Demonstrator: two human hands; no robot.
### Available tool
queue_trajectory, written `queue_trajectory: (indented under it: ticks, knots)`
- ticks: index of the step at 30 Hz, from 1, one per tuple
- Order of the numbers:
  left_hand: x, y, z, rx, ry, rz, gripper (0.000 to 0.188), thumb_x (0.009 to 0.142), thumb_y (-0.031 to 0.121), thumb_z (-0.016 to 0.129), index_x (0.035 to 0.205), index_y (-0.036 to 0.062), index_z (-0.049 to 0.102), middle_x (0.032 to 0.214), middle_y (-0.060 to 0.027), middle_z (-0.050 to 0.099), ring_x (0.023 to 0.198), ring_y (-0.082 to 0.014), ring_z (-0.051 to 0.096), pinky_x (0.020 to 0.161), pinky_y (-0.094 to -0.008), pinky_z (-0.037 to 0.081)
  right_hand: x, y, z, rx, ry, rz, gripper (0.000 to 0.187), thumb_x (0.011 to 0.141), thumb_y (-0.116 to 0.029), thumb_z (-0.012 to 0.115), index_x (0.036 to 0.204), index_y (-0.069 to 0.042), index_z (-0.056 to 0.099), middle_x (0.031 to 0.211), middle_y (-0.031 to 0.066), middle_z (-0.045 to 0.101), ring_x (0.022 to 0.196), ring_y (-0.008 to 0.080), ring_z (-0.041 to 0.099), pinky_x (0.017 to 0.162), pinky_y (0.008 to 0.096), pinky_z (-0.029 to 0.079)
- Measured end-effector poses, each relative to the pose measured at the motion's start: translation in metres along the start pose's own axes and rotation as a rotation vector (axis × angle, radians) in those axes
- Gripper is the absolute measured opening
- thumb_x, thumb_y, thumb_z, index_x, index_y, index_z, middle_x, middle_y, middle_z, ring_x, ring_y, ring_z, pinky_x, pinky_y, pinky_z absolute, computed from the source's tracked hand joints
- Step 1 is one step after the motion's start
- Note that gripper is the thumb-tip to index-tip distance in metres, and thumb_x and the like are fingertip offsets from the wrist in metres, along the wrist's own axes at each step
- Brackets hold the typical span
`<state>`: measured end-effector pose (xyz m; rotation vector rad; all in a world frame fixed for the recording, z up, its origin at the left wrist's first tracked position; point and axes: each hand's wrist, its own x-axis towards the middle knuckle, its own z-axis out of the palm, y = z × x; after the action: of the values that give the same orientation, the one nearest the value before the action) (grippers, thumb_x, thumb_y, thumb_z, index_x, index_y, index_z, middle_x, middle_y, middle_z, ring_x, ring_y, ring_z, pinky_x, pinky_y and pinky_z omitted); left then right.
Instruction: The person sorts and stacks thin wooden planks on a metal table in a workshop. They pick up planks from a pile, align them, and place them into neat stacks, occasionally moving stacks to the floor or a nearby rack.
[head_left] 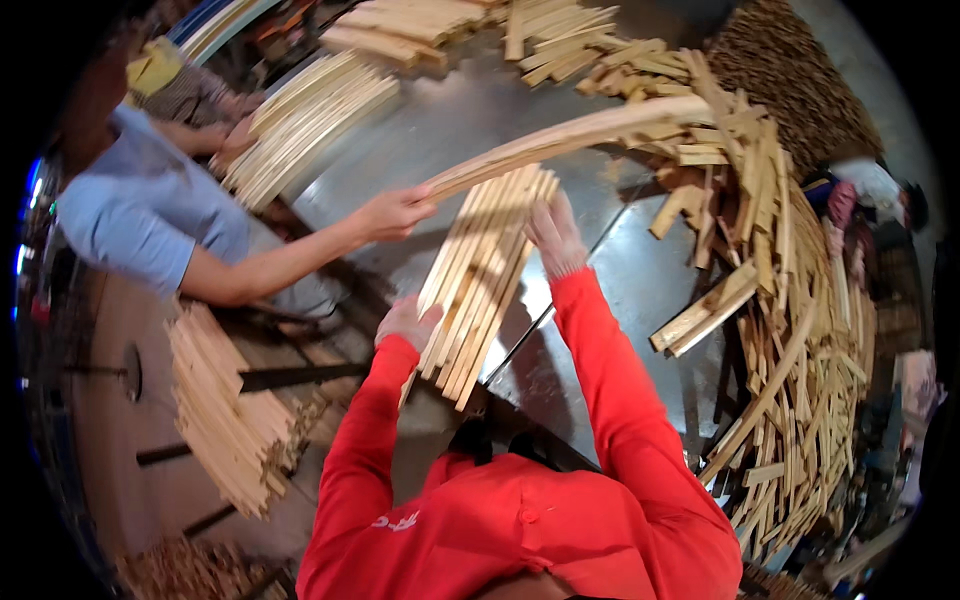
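Note:
A bundle of pale wooden strips (478, 270) lies slanted before me on the metal table (640, 290), its near end jutting over the table's edge. My left hand (408, 322), in a pale glove, grips the bundle's left side near that end. Farther along, my right hand (556, 235), gloved too, is closed against its right side close to the far end. Just beyond, a co-worker's hand (400, 212) holds a long board (570, 138) that passes over the far end of the bundle. Some of my fingertips are hidden by the wood.
A co-worker in a light blue shirt (150, 200) stands at the left beside a strip stack (310, 120). Another stack (220, 400) rests on dark metal arms. Loose wood pieces (780, 400) heap along the right. More boards (410, 30) lie at the table's far side.

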<state>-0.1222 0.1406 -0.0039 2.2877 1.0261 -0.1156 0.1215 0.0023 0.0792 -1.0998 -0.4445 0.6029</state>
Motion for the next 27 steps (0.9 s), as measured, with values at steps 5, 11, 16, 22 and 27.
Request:
queue_trajectory:
  ticks: [5, 11, 16, 22, 27]
  knots:
    - [0.0, 0.013, -0.007, -0.052, 0.016, 0.044, 0.05, 0.086, 0.045, 0.061, 0.117, 0.0059, 0.059, 0.116, -0.0262, 0.06, 0.11, -0.043, 0.056, 0.094, -0.0468, 0.045, 0.131, -0.005, 0.047, -0.307, 0.19, -0.352, 0.028, 0.093, -0.027, 0.063, 0.107, -0.003, 0.056, 0.078, 0.0026, 0.049, 0.071, 0.0156, 0.046, 0.065, 0.0266, 0.04]
    - [-0.002, 0.009, -0.006, -0.032, 0.053, 0.01, 0.061, 0.086, 0.049, 0.061, 0.126, 0.0023, 0.056, 0.124, -0.0259, 0.058, 0.117, -0.0399, 0.054, 0.1, -0.0431, 0.042, 0.174, -0.002, 0.086, -0.179, 0.095, 0.012, 0.043, 0.081, -0.041, 0.073, 0.1, -0.007, 0.054, 0.072, 0.0032, 0.05, 0.064, 0.0131, 0.048, 0.056, 0.0286, 0.042]
    - [0.01, -0.007, 0.01, -0.013, 0.012, -0.05, 0.072, 0.086, 0.054, 0.059, 0.134, 0.0009, 0.05, 0.132, -0.0245, 0.053, 0.125, -0.0364, 0.049, 0.106, -0.0407, 0.038, 0.173, 0.017, 0.092, 0.05, 0.059, 0.186, 0.033, 0.086, -0.034, 0.065, 0.102, -0.007, 0.054, 0.072, 0.0036, 0.053, 0.058, 0.0135, 0.049, 0.05, 0.0284, 0.042]
    - [0.003, -0.018, 0.003, -0.042, -0.02, -0.084, 0.065, 0.085, 0.054, 0.059, 0.131, 0.0076, 0.052, 0.13, -0.0257, 0.054, 0.121, -0.0396, 0.051, 0.102, -0.0433, 0.041, 0.136, 0.007, 0.089, -0.308, -0.066, 0.208, 0.035, 0.086, -0.023, 0.062, 0.106, -0.001, 0.044, 0.079, 0.0092, 0.06, 0.063, 0.015, 0.057, 0.054, 0.0309, 0.049]
    - [0.006, -0.011, 0.001, -0.027, -0.032, -0.036, 0.061, 0.085, 0.05, 0.06, 0.128, 0.0078, 0.053, 0.125, -0.0262, 0.056, 0.117, -0.0406, 0.053, 0.1, -0.0446, 0.043, 0.188, -0.084, -0.055, -0.974, 0.599, 0.009, 0.049, 0.084, -0.028, 0.054, 0.124, -0.004, 0.04, 0.088, 0.0211, 0.06, 0.076, 0.0333, 0.06, 0.069, 0.0418, 0.048]
